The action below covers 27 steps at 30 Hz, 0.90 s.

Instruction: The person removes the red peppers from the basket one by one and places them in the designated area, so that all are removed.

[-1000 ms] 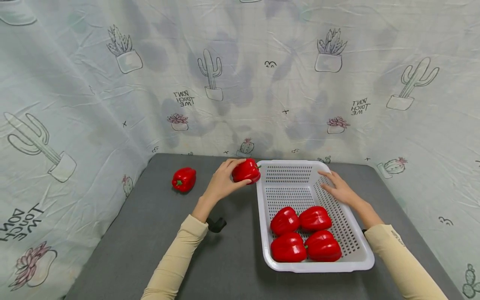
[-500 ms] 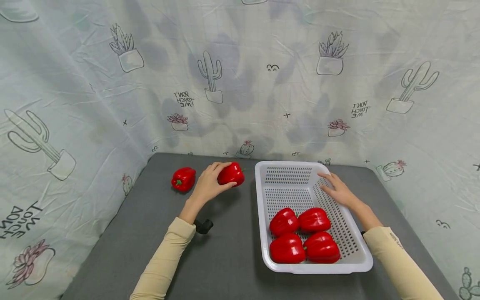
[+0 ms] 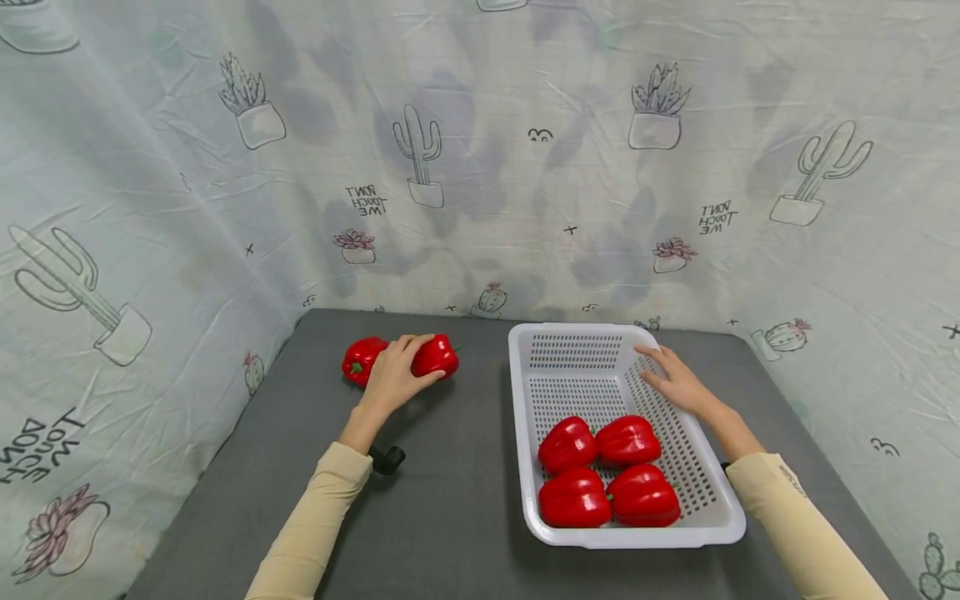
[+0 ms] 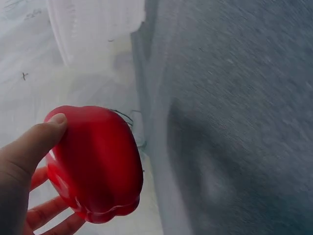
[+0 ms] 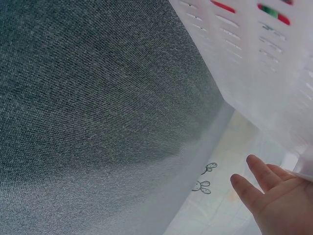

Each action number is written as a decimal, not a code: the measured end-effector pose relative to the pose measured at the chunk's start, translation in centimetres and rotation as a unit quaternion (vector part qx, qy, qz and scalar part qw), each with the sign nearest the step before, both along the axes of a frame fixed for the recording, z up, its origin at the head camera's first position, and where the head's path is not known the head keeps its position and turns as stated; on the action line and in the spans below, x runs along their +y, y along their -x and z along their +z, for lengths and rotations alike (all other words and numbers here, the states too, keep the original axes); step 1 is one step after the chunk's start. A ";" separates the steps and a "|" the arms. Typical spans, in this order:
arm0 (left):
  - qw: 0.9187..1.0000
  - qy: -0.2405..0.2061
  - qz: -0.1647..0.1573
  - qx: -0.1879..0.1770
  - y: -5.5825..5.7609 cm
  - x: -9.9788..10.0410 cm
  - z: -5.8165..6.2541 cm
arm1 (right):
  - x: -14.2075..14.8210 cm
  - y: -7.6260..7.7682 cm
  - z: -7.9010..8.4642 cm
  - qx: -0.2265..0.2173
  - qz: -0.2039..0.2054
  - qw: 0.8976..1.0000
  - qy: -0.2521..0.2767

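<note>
In the head view, my left hand (image 3: 392, 375) grips a red bell pepper (image 3: 436, 357) above the grey table, thumb on one side and fingers around the other. The left wrist view shows this bell pepper (image 4: 95, 164) up close, clear of the tabletop. Partly behind the left hand lies another red bell pepper (image 3: 363, 360). My right hand (image 3: 678, 383) rests at the right rim of a white plastic basket (image 3: 517, 417), its fingers extended; the right wrist view shows those fingers (image 5: 264, 178) beside the basket's outer wall. Several red bell peppers (image 3: 628, 439) sit in the basket's near half.
The grey table (image 3: 450, 517) runs back to a patterned cloth (image 3: 480, 167) that hangs behind and at both sides. A dark device (image 3: 387, 460) is strapped at the left wrist. The basket stands on the right part of the table.
My left hand has carried its bell pepper left, from beside the basket's left rim to near the other loose bell pepper. The right hand has stayed at the basket rim.
</note>
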State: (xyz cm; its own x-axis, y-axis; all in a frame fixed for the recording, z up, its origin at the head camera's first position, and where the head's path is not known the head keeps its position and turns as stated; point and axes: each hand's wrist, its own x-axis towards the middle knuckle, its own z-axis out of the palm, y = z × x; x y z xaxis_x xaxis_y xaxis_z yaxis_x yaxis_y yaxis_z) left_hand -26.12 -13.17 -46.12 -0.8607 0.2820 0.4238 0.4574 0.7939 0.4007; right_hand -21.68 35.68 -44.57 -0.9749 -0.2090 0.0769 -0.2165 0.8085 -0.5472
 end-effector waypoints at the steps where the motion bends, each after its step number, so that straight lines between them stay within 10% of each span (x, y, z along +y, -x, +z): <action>1: 1.000 0.003 0.001 -0.001 0.0 -0.2 -0.1 | 0.0 0.0 0.0 0.001 0.001 1.000 0.000; 27: 0.993 0.090 0.070 0.008 0.1 -2.2 -1.3 | 0.1 0.1 0.1 0.001 0.010 1.000 0.008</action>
State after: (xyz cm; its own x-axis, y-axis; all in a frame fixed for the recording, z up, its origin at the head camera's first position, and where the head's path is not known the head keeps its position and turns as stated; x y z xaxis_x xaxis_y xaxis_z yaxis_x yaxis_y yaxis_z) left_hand -26.20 -15.33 -47.46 -0.8906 0.2325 0.3910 0.3427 0.9081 0.2407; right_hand -21.82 35.80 -44.48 -0.9704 -0.2269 0.0829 -0.2338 0.7956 -0.5589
